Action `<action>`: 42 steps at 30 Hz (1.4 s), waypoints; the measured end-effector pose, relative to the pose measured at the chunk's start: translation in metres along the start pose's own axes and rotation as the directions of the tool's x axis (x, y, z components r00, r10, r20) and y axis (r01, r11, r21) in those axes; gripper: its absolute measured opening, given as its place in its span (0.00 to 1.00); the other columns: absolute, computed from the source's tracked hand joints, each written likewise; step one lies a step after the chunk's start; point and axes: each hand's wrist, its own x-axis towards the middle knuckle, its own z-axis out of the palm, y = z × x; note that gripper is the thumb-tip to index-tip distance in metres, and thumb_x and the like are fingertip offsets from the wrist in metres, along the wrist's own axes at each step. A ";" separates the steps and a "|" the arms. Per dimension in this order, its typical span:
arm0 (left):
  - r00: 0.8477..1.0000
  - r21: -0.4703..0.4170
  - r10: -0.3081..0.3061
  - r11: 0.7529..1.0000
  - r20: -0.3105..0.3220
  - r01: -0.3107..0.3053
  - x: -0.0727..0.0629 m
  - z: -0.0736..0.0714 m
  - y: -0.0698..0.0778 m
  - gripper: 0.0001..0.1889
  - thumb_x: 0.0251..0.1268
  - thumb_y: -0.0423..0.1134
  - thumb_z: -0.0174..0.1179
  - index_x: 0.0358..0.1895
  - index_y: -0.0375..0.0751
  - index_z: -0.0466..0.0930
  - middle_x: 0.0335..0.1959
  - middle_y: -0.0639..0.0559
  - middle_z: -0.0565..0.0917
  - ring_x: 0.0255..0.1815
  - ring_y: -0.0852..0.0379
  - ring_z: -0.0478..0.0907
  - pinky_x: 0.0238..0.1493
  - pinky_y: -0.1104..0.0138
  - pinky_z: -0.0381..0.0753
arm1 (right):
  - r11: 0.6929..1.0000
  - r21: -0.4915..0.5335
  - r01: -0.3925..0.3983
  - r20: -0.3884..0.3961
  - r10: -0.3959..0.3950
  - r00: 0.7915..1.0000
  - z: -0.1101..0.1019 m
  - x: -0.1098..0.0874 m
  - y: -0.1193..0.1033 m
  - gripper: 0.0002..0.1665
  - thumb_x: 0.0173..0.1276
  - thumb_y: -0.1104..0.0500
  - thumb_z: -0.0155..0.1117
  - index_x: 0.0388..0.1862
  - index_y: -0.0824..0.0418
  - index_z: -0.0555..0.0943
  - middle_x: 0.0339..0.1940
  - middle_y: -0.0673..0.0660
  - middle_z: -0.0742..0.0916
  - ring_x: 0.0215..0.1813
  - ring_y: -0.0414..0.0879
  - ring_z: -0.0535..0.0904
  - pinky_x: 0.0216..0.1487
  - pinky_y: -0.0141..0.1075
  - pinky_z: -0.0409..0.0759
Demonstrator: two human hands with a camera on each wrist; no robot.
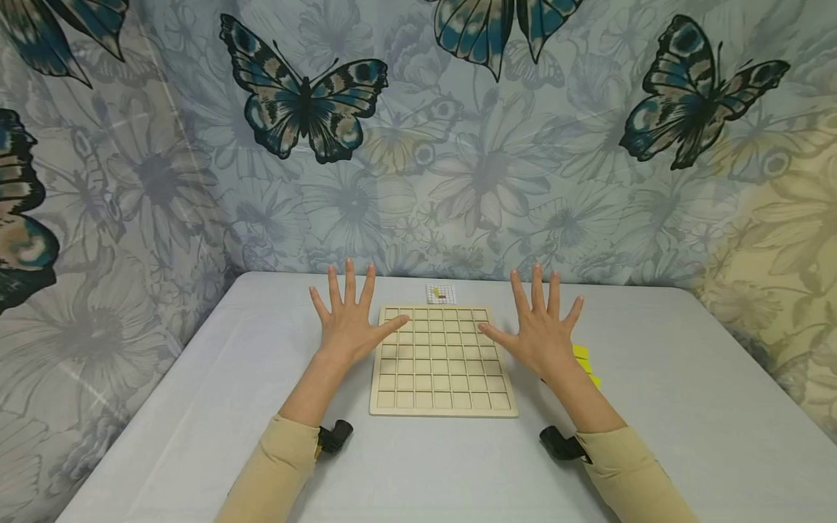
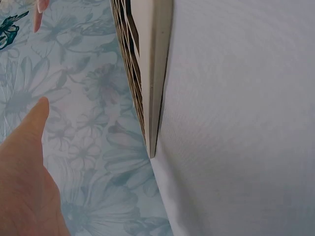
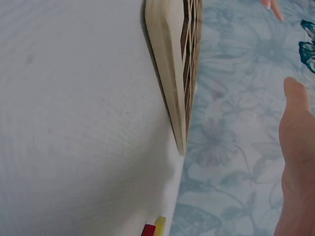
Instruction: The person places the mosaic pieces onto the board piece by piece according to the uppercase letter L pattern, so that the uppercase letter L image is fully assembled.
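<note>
A pale wooden grid board [image 1: 443,415] with square cells lies flat on the white table. My left hand [image 1: 349,323] is held with fingers spread above the board's left side, its thumb overlapping the board in the head view. Over the right side my right hand [image 1: 541,334] has its fingers spread too, thumb pointing inward. Neither hand holds anything. Yellow pieces [image 1: 582,354] lie beside the board, partly hidden by the right forearm. In the right wrist view a red piece [image 3: 148,230] shows next to a yellow one [image 3: 160,225].
Behind the board lies a small card [image 1: 441,293] printed with a grid and coloured marks. The white table [image 1: 196,436] backs onto a wall hanging [image 1: 405,196] of flowers and butterflies. A black wrist camera [image 1: 336,436] sits on the left wrist, another [image 1: 561,443] on the right.
</note>
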 end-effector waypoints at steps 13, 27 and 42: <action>1.000 -0.010 0.003 1.000 0.008 -0.003 -0.001 0.003 -0.001 0.57 0.55 0.81 0.44 0.79 0.58 0.27 0.77 0.48 0.19 0.73 0.43 0.11 0.62 0.40 0.09 | 1.000 0.006 0.001 0.006 -0.001 1.000 0.005 -0.002 0.001 0.65 0.58 0.19 0.50 0.81 0.48 0.35 0.78 0.55 0.29 0.75 0.56 0.17 0.62 0.72 0.23; 1.000 -0.261 0.004 0.965 -0.006 -0.005 -0.006 0.002 0.002 0.58 0.61 0.72 0.52 0.78 0.45 0.26 0.78 0.43 0.27 0.77 0.43 0.22 0.69 0.37 0.28 | 0.981 0.189 -0.046 0.085 0.030 0.996 0.002 -0.004 0.008 0.62 0.65 0.24 0.48 0.81 0.53 0.32 0.80 0.61 0.36 0.77 0.63 0.27 0.65 0.72 0.36; 0.972 -0.594 0.058 0.799 0.226 0.091 -0.018 -0.004 -0.010 0.50 0.65 0.61 0.58 0.79 0.40 0.40 0.76 0.36 0.55 0.74 0.39 0.56 0.67 0.41 0.60 | 0.842 0.533 -0.082 0.150 0.001 0.989 -0.008 -0.001 0.042 0.48 0.73 0.43 0.57 0.76 0.72 0.51 0.74 0.73 0.60 0.72 0.69 0.56 0.66 0.60 0.63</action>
